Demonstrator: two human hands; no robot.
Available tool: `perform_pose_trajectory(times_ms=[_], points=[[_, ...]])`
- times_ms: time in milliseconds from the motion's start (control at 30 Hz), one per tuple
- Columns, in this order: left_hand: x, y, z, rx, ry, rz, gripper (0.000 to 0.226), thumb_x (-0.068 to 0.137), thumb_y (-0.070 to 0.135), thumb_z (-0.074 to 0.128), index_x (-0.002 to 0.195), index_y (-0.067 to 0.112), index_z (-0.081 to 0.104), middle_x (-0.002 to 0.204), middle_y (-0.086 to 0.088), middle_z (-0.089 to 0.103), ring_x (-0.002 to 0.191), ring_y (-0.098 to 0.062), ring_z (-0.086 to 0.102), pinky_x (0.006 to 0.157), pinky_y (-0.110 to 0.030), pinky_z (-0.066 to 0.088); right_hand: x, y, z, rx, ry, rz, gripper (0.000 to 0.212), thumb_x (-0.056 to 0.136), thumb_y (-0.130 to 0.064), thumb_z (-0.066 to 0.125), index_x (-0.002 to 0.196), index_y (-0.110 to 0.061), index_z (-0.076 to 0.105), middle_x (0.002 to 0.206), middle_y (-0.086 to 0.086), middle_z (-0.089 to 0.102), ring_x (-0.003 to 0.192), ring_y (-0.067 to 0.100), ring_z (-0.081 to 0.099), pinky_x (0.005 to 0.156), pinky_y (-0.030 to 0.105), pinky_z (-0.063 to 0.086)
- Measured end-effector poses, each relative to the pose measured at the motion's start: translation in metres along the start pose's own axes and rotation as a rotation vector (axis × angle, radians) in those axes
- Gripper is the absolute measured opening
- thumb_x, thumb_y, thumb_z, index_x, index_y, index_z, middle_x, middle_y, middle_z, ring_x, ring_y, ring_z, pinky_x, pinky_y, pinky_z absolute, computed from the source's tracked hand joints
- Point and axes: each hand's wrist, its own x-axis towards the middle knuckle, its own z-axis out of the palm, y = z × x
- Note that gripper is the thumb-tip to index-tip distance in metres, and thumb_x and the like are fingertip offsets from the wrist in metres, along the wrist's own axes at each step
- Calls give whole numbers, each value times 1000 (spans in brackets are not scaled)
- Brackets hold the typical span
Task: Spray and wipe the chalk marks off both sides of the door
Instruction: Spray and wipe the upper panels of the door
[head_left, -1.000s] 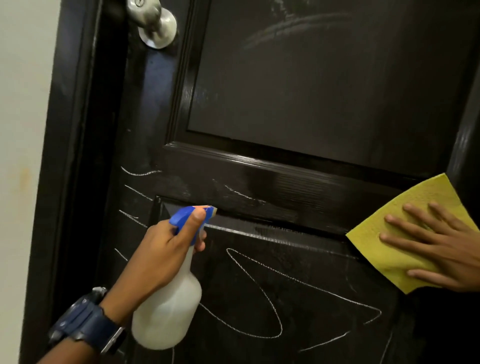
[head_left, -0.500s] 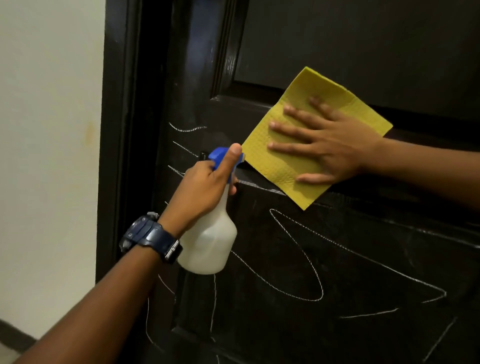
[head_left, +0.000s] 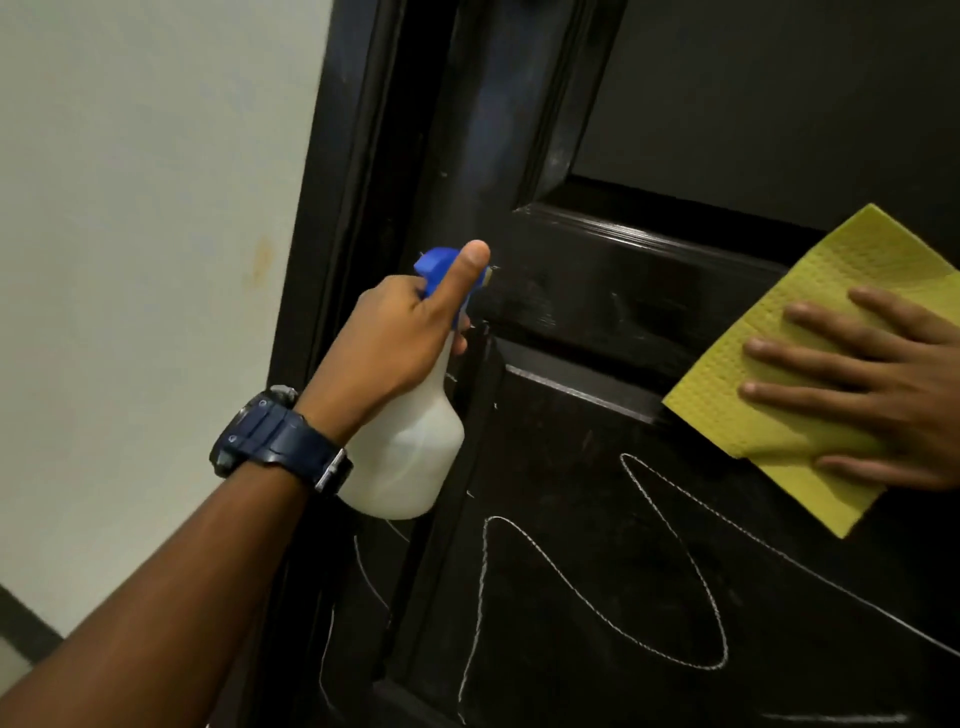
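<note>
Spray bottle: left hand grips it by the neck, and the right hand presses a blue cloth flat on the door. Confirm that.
Not quite: the cloth is yellow, as the head view shows. The left hand does grip the spray bottle by the neck, and the right hand presses the cloth flat on the door.

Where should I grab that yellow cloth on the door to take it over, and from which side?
Probably the yellow cloth is best pinched at its bare lower left edge, coming from the left. The right hand lies flat over its right half, pressing it against the door, while that left strip shows uncovered. The left hand is busy gripping the spray bottle.
</note>
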Motion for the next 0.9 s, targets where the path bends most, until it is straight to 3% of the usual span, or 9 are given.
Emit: perform_pose_trajectory(times_ms=[100, 200, 433, 600, 767, 900], points=[[1, -7, -17, 16, 30, -18, 81, 87, 75, 28, 89, 7, 72, 74, -3, 72, 60, -1, 64, 62, -16, 38, 33, 5, -12, 5, -27, 23, 99, 76, -73, 58, 159, -34, 21, 168, 4, 16, 154, 39, 11, 119, 65, 11], [7, -15, -29, -8, 63, -65, 79, 93, 71, 27, 91, 6, 71, 73, -2, 71, 54, 3, 60, 62, -16, 38, 89, 3, -29, 20, 75, -14, 87, 89, -77, 36, 160, -32, 17, 168, 3, 13, 154, 36, 9, 120, 63, 14], [5, -20, -16, -60, 92, -108, 91, 81, 83, 26, 84, 4, 72, 77, -8, 75, 61, -7, 64, 67, -25, 44, 265, -18, -55, 66, 196, 54, 85, 90, -78, 14, 160, -31, 4, 168, 1, 6, 155, 31, 0, 123, 57, 4], [4, -12, -7, -46, 121, -92, 93, 78, 83, 27, 85, 2, 72, 76, -8, 75, 59, -5, 62, 65, -24, 43, 279, -25, -51, 47, 295, 95, 84, 89, -73, 16, 150, -19, -3, 167, 4, 14, 155, 32, 6, 123, 59, 4], [-3, -9, -5, -22, 134, -88, 89, 76, 82, 28, 81, 6, 74, 74, -6, 75, 58, -2, 63, 63, -23, 40, 275, -27, -53, 48, 277, 99, 86, 90, -72, 26, 158, -20, 19, 165, 6, 21, 154, 32, 10, 123, 59, 8], [-4, -19, -18, 9, 146, -96, 87, 81, 80, 27, 80, 6, 73, 73, -5, 74, 65, -8, 66, 66, -24, 43, 276, -28, -53, 66, 258, 106, 88, 91, -76, 21, 161, -22, 16, 167, 4, 14, 155, 31, 5, 123, 57, 2]])
